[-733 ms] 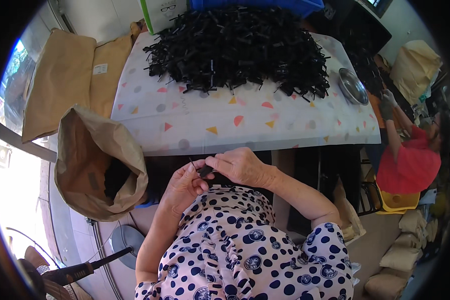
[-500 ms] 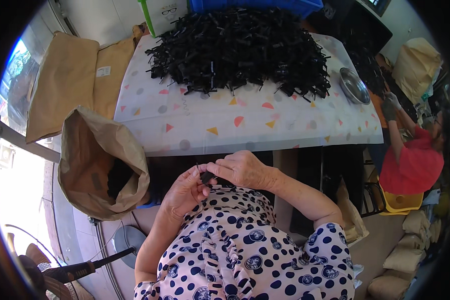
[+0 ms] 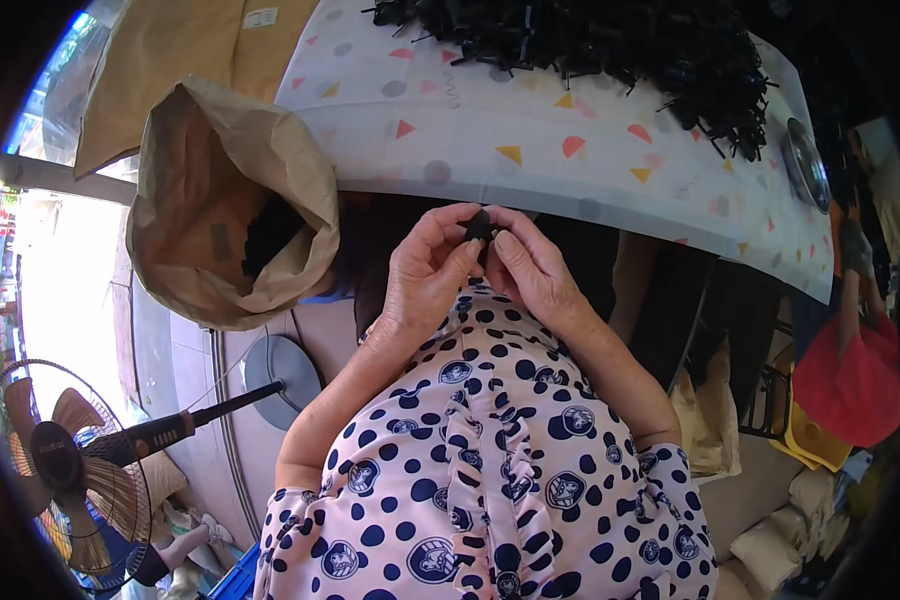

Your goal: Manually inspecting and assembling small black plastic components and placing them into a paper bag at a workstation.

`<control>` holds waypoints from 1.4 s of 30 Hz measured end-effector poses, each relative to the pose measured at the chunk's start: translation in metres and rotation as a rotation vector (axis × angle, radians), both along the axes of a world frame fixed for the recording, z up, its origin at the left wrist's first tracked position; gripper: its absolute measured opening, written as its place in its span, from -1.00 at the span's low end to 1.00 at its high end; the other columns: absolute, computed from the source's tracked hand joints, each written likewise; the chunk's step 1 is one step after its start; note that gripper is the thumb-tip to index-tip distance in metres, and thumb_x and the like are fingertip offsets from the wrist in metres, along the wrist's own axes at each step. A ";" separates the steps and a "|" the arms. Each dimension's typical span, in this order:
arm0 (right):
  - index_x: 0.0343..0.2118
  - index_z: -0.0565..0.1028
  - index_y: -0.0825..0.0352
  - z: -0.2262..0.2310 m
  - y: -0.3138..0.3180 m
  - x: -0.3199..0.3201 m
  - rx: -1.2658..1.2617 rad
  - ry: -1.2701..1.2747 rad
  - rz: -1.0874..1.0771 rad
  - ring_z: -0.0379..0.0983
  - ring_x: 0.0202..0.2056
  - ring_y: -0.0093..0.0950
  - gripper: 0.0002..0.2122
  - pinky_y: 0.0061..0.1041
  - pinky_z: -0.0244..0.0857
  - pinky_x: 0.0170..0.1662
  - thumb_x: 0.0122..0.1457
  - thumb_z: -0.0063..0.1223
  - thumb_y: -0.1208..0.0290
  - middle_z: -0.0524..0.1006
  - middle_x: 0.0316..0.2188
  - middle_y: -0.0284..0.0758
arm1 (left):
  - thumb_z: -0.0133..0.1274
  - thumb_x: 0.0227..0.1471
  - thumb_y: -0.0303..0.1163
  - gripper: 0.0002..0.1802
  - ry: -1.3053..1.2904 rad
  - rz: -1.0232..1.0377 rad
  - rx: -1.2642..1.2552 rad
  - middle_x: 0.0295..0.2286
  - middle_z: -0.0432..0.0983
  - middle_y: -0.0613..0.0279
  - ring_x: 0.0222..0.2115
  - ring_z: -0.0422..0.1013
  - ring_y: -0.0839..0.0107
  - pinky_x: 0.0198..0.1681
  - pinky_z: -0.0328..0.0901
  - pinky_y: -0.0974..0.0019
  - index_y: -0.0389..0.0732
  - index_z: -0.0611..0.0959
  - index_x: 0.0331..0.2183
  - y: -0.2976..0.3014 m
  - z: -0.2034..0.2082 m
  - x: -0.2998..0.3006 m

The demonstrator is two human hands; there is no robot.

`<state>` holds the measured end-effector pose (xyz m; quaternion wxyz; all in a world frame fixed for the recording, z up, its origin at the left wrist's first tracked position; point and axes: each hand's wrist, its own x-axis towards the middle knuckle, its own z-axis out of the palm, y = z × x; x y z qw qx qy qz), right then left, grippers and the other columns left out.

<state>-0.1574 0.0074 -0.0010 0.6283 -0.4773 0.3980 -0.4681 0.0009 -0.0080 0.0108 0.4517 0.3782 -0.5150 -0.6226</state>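
Between the fingertips of both hands is a small black part (image 3: 479, 226), held up in front of my body just below the table's near edge. My left hand (image 3: 428, 262) pinches it with thumb and fingers from one side. From the other side my right hand (image 3: 532, 268) grips it, thumb bent against it. The part's exact kind is too small to make out, and the fingers cover some of it. Beyond the hands, a heap of similar black parts (image 3: 610, 40) lies on the patterned tablecloth (image 3: 470, 130).
An opened brown paper sack (image 3: 315, 150) stands at the left with dark contents inside. A fan (image 3: 60, 455) is at lower left. A metal bowl (image 3: 805, 165) sits on the table's right edge. Far right, a person in a red top (image 3: 850, 385) is partly visible.
The view has tilted down and shifted left. My right hand has come from above the part to its right side, so both hands now hold it with fingertips facing each other.
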 end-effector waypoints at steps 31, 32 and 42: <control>-0.06 0.35 0.36 -0.007 -0.002 0.015 -0.077 0.296 -0.093 0.29 -0.49 -0.69 -0.79 -0.70 0.23 -0.39 0.26 -0.15 0.47 0.40 -0.49 -0.44 | 0.01 0.01 -0.57 -0.61 -0.727 0.144 -0.386 -0.38 0.51 0.09 -0.44 0.50 0.23 -0.42 0.37 0.32 -0.11 0.44 -0.07 -0.003 -0.007 0.007; -0.06 0.35 0.36 -0.012 -0.001 0.015 -0.079 0.289 -0.090 0.29 -0.49 -0.69 -0.79 -0.70 0.23 -0.39 0.26 -0.15 0.47 0.40 -0.49 -0.44 | -0.01 0.07 -0.54 -0.63 -0.548 0.160 -0.268 -0.35 0.53 0.09 -0.42 0.51 0.33 -0.39 0.38 0.38 -0.16 0.40 -0.04 -0.005 -0.017 0.011; -0.26 0.41 0.29 -0.002 -0.013 -0.007 0.086 -0.250 -0.071 0.13 -0.70 -0.78 -0.89 -0.79 -0.06 -0.68 0.19 0.03 0.42 0.40 -0.57 -0.48 | 0.00 0.13 -0.45 -0.60 0.352 -0.147 0.380 -0.34 0.48 0.20 -0.43 0.51 0.44 -0.44 0.37 0.58 -0.20 0.41 0.02 -0.009 -0.001 0.012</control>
